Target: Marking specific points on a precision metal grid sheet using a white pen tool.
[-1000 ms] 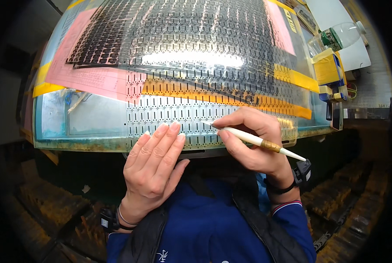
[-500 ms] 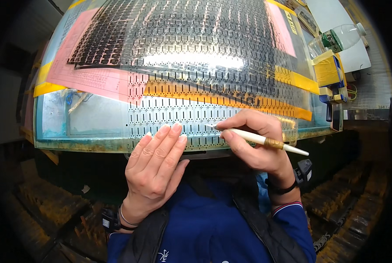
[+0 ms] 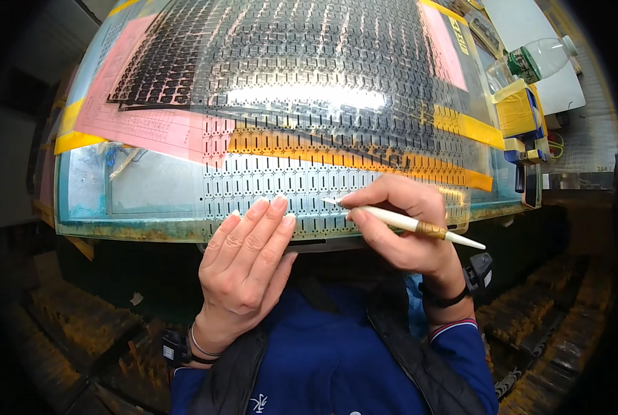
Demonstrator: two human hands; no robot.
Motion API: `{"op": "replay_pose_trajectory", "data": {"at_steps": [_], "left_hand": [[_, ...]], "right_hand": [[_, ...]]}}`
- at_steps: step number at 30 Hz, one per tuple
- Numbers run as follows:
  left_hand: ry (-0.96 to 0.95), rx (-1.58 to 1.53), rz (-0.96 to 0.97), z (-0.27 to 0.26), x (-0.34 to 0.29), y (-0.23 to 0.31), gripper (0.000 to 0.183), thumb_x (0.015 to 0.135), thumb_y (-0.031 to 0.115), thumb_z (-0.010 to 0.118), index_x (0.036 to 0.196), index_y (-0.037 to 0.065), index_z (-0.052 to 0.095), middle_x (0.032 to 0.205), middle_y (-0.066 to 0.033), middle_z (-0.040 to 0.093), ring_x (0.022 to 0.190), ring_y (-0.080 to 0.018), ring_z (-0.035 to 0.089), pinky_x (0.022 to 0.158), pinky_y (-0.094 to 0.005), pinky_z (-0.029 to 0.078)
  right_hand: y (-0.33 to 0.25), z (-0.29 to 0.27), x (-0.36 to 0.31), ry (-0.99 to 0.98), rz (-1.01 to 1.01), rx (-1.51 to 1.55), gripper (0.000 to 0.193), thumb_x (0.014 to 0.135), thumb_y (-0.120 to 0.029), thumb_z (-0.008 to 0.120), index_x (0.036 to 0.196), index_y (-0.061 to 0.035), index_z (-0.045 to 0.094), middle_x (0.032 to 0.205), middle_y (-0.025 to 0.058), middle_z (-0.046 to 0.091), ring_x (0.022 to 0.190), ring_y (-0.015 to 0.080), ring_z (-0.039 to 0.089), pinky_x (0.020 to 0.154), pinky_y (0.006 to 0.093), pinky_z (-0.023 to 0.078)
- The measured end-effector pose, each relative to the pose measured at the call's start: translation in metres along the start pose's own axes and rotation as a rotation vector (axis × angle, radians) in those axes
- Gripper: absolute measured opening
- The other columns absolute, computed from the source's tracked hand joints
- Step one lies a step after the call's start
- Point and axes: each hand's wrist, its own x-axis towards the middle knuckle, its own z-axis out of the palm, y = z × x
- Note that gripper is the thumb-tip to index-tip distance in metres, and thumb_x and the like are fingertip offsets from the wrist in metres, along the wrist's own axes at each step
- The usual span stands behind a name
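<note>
A clear film sheet printed with rows of small dark shapes lies over the glass-topped table. My left hand rests flat near its front edge, with straight fingers and nothing in them. In my right hand is a slim craft knife with a white handle and a brass-coloured band, pinched between thumb and fingers. Its pale pointed blade reaches left onto the printed rows, a little right of my left fingertips. Whether the tip touches the film I cannot tell.
Pink paper and an orange strip lie beneath the film. A dark patterned sheet is farther back. At the right stand a plastic bottle and a yellow-and-blue box. The table's front edge runs close to me.
Both hands stay almost in place. The knife's tip has shifted very slightly on the film; my right hand keeps hold of it.
</note>
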Motion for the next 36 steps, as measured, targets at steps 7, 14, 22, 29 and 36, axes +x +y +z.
{"op": "replay_pose_trajectory", "data": {"at_steps": [7, 14, 22, 29, 36], "left_hand": [[0.016, 0.002, 0.000, 0.002, -0.001, -0.001, 0.048, 0.081, 0.011, 0.074, 0.128, 0.004, 0.066, 0.135, -0.0122, 0.065, 0.128, -0.0262, 0.060, 0.111, -0.0411, 0.041], [0.015, 0.015, -0.004, 0.001, -0.001, 0.000, 0.047, 0.081, 0.010, 0.073, 0.128, 0.005, 0.066, 0.135, -0.0116, 0.065, 0.128, -0.0255, 0.060, 0.111, -0.0405, 0.040], [0.017, 0.005, -0.007, 0.001, -0.001, 0.000, 0.047, 0.081, 0.010, 0.072, 0.127, 0.005, 0.067, 0.135, -0.0115, 0.065, 0.128, -0.0253, 0.059, 0.111, -0.0402, 0.040], [0.014, 0.007, -0.003, 0.002, -0.001, 0.000, 0.046, 0.081, 0.010, 0.072, 0.127, 0.004, 0.067, 0.135, -0.0114, 0.065, 0.129, -0.0253, 0.059, 0.111, -0.0402, 0.040], [0.014, 0.008, -0.001, 0.003, -0.002, -0.002, 0.046, 0.081, 0.010, 0.071, 0.127, 0.005, 0.067, 0.135, -0.0112, 0.065, 0.129, -0.0250, 0.059, 0.111, -0.0405, 0.040]], "right_hand": [[-0.004, -0.007, 0.003, -0.124, 0.074, 0.139, 0.013, 0.083, -0.004, 0.071, 0.095, 0.0010, 0.074, 0.076, 0.0085, 0.070, 0.066, 0.0125, 0.066, 0.061, 0.0253, 0.050], [0.002, 0.005, 0.012, 0.031, -0.004, 0.005, 0.014, 0.086, -0.003, 0.071, 0.099, 0.0026, 0.073, 0.082, 0.0115, 0.071, 0.073, 0.0138, 0.069, 0.065, 0.0270, 0.052], [0.001, 0.005, 0.013, 0.020, 0.049, 0.032, 0.014, 0.085, -0.004, 0.070, 0.097, 0.0029, 0.073, 0.083, 0.0123, 0.072, 0.073, 0.0156, 0.070, 0.066, 0.0277, 0.053], [0.000, 0.006, 0.015, 0.059, 0.080, 0.057, 0.014, 0.085, -0.003, 0.070, 0.097, 0.0021, 0.074, 0.083, 0.0111, 0.073, 0.074, 0.0155, 0.071, 0.066, 0.0270, 0.054], [0.001, 0.008, 0.015, 0.087, 0.104, 0.085, 0.014, 0.084, -0.004, 0.069, 0.095, 0.0021, 0.074, 0.084, 0.0126, 0.073, 0.075, 0.0155, 0.071, 0.067, 0.0278, 0.054]]}}
